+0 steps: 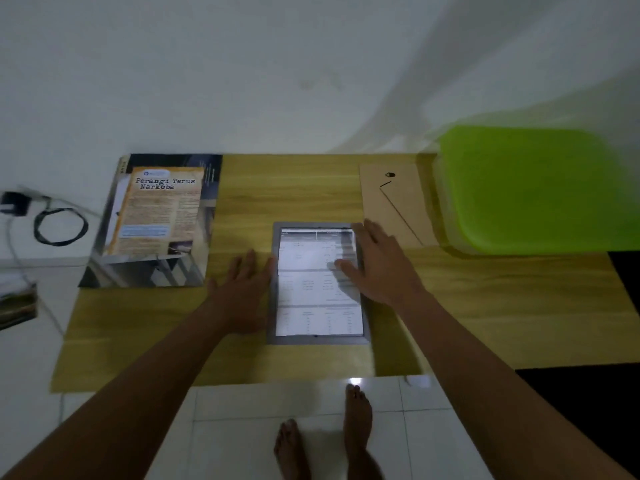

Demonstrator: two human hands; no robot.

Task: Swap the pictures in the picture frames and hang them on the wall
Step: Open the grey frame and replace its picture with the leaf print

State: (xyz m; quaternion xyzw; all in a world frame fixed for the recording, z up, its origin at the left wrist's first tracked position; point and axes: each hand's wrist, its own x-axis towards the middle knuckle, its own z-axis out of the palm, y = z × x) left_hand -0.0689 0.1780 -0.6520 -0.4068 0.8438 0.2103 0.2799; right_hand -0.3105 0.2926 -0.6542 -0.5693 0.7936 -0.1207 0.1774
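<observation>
A grey picture frame [317,339] lies flat in the middle of the wooden table [294,188], with a white printed sheet [311,292] inside it. My left hand [242,289] rests open on the table against the frame's left edge. My right hand [377,268] lies open, fingers spread, on the sheet's upper right part. A brown backing board [405,216] with a small black hanger lies flat at the back right. A large poster [156,220] titled "Perangi Terus Narkoba" lies at the back left, overhanging the table's edge.
A bright green plastic tray [533,188] stands at the table's right end. A black cable loop [60,225] and a charger lie on the white floor to the left. The white wall [277,81] rises behind the table. My bare feet [356,420] stand on tiles.
</observation>
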